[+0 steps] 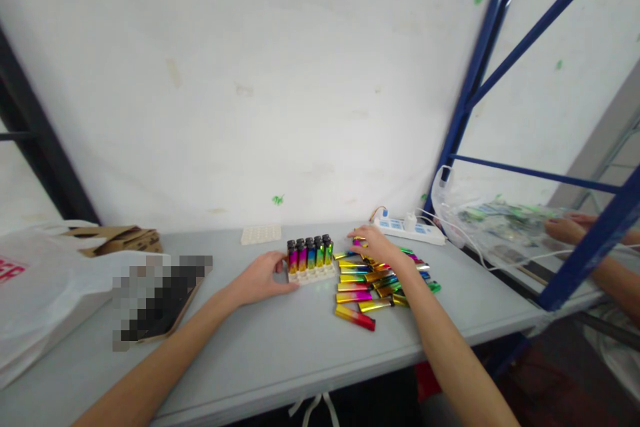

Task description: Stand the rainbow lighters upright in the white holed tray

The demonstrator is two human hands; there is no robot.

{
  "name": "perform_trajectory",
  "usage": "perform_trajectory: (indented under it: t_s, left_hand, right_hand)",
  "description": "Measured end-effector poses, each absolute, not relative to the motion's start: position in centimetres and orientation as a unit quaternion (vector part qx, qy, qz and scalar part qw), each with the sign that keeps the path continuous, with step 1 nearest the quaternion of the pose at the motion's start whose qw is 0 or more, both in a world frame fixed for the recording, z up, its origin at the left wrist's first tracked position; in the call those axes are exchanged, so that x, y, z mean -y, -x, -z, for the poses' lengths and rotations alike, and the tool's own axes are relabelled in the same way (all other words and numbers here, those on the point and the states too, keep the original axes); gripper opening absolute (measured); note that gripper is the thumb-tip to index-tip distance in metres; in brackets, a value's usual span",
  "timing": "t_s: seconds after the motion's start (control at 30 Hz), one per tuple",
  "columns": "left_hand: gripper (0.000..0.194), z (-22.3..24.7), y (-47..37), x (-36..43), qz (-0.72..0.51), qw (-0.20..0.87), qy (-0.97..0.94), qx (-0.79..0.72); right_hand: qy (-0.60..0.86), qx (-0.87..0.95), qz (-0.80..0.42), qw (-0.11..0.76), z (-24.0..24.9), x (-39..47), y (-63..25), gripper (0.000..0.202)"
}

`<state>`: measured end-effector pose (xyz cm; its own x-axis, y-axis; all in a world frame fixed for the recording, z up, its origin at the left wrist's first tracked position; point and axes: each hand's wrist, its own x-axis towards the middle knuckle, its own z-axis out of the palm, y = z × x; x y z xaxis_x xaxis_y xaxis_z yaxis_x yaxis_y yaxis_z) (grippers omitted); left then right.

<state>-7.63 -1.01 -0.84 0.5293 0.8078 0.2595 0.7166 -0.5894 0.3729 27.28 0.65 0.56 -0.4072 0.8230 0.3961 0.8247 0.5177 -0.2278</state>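
A white slotted tray (315, 275) holds several shiny rainbow-coloured lighters (311, 257) standing upright with their black tops up. At the tray's left end, my left hand (263, 277) grips it with thumb in front and fingers behind. To the right lies a loose pile of metallic lighters (355, 285) in yellow, pink, red, green and blue. My right hand (373, 245) reaches over the far side of this pile, its fingers closed on a lighter (358, 241) that is partly hidden by them.
Behind the filled tray lies another white slotted tray (261, 235). A power strip (410, 229) with cables sits by the wall. Left are a pixelated dark object (165, 300), cardboard (120, 239) and a white bag (55, 287). Beyond the blue frame (590, 247) another person's hands (567, 228) show.
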Motion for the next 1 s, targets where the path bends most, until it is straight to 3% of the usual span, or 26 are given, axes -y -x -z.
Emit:
perform_trajectory:
  t_s: [0.1,0.17,0.53,0.67,0.83,1.0]
  left_hand:
    - [0.055,0.9,7.7,1.0,-0.206,0.112,-0.866,-0.441]
    - [0.054,0.8,7.7,1.1,-0.206,0.111,-0.865,-0.443]
    - [0.054,0.5,6.9,1.5,-0.201,0.105,-0.865,-0.448]
    - [0.055,1.0,6.1,1.1,-0.206,0.096,-0.862,-0.453]
    - [0.059,1.3,5.3,0.5,-0.192,0.085,-0.866,-0.454]
    - [0.057,0.8,4.8,-0.2,-0.182,0.098,-0.873,-0.442]
  right_hand:
    - [0.484,0.857,0.015,0.173,0.5,-1.2,-27.4,0.023]
    - [0.485,0.855,0.023,0.182,1.0,-1.4,-27.1,0.017]
    - [0.451,0.673,-0.214,0.546,-0.6,-1.6,-26.2,0.040]
    - [0.411,0.573,-0.351,0.616,-1.3,-0.9,-24.9,0.043]
    - [0.305,0.511,-0.490,0.637,-3.0,1.1,-22.9,0.041]
    - [0.275,0.532,-0.537,0.594,-3.6,2.1,-20.8,0.039]
